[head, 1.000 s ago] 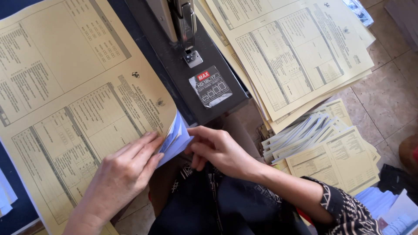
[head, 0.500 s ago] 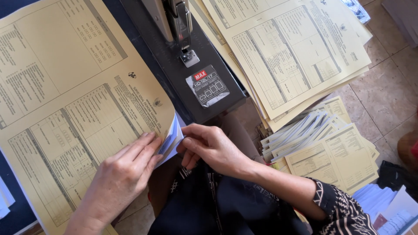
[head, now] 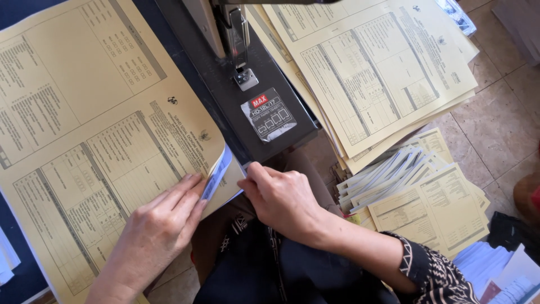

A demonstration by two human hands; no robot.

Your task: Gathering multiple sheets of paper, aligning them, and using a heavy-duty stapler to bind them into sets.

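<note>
Two hands meet at the yellow sheet's (head: 107,163) near corner: left hand (head: 160,225) pressing flat, right hand (head: 281,197) pinching the blue-white slips (head: 216,174), stapler (head: 247,79) just beyond.

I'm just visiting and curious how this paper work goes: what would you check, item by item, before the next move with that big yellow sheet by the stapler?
1. Left hand flat on the large yellow sheet, holding it down: ok.
2. Right hand pinching the sheet's corner edge: ok, as far as the view shows.
3. Blue-white inner pages aligned inside the yellow cover: cannot tell, only a strip peeks out.
4. Fingers away from the stapler head: ok, both hands sit well below it.
5. Black stapler base free of stray paper: ok.
6. Stapler loaded: cannot tell.
</note>
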